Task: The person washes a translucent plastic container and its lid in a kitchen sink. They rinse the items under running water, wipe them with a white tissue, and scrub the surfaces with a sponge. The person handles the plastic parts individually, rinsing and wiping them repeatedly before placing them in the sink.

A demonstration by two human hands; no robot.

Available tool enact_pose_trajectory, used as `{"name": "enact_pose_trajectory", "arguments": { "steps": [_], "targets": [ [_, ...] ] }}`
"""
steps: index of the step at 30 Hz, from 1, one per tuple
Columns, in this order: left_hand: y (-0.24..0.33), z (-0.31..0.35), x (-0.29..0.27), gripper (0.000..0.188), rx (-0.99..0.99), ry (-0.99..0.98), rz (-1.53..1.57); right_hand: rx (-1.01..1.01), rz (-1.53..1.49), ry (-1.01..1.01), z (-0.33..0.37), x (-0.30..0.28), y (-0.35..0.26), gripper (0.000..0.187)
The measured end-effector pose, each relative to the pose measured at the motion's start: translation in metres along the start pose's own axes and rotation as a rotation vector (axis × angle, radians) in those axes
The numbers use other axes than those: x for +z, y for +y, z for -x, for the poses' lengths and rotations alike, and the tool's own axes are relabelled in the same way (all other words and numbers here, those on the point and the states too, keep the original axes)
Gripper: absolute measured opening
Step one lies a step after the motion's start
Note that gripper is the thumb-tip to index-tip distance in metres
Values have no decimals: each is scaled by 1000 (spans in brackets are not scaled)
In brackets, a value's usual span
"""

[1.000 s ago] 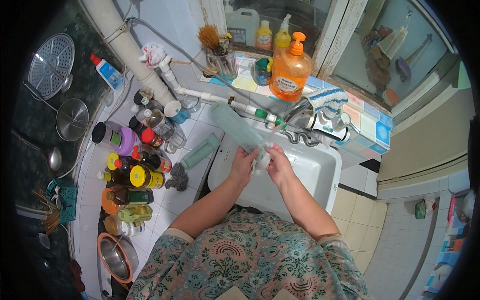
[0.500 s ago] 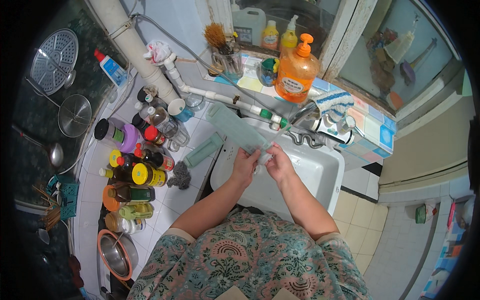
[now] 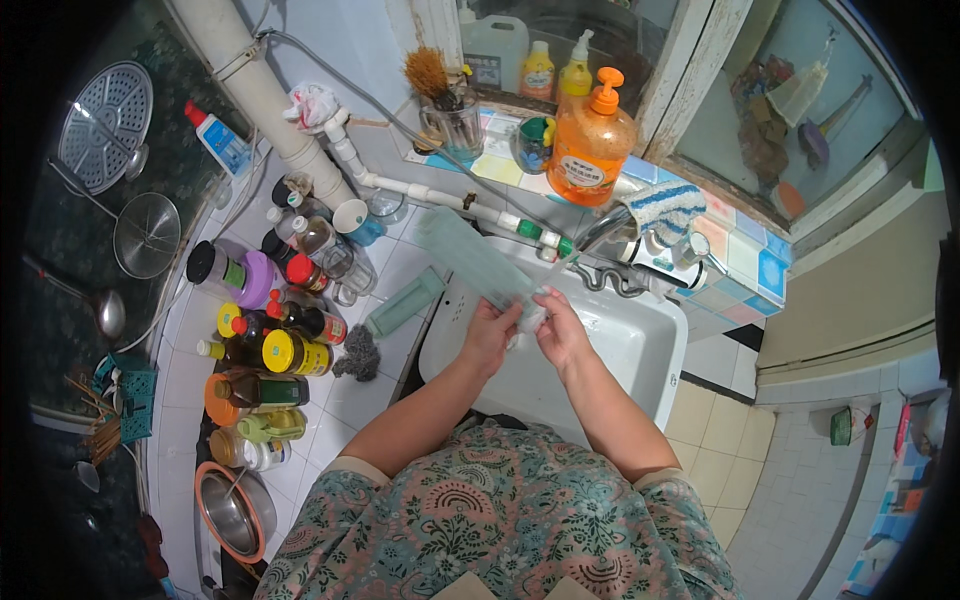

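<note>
Over the white sink (image 3: 640, 400), my left hand (image 3: 490, 335) is closed on the near end of a long, pale green plastic container (image 3: 470, 255). My right hand (image 3: 563, 328) pinches the same end from the other side. Water from the tap (image 3: 600, 232) runs down beside my right fingers. The container slants up and left, its far end above the sink's back left rim. On the tiled counter left of the sink lies a second, narrower pale green plastic piece (image 3: 405, 303), with a grey scouring ball (image 3: 358, 353) next to it.
Sauce bottles and jars (image 3: 290, 350) crowd the counter at the left, with a metal bowl (image 3: 228, 508) nearer me. An orange pump bottle (image 3: 590, 140) stands on the ledge behind the sink. A striped cloth (image 3: 665, 208) hangs over the tap. White pipes (image 3: 420, 188) run behind.
The pale green container has turned slightly in my hands and its far end looks blurred. Both hands stay at its near end, shifted only a little.
</note>
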State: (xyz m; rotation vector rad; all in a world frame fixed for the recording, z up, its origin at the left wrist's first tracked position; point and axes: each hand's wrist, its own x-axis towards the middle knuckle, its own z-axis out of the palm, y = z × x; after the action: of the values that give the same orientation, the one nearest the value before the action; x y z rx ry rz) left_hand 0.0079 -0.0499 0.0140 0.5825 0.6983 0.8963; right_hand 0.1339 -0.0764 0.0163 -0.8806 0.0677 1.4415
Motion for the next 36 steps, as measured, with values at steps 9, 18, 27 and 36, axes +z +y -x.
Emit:
{"name": "enact_pose_trajectory", "arguments": {
  "steps": [9,18,27,36],
  "targets": [
    [0,2,0,30,10,-7,-16,-26,33,-107,-1,-9,0,27],
    [2,1,-8,29,-73,11,-100,4,298,-80,1,-14,-10,23],
    [28,3,8,31,-179,-170,-232,-224,670,-83,18,-3,-13,40],
    [3,12,-6,33,-244,-287,-650,-696,1245,-3,-5,-32,-3,41]
  ]
}}
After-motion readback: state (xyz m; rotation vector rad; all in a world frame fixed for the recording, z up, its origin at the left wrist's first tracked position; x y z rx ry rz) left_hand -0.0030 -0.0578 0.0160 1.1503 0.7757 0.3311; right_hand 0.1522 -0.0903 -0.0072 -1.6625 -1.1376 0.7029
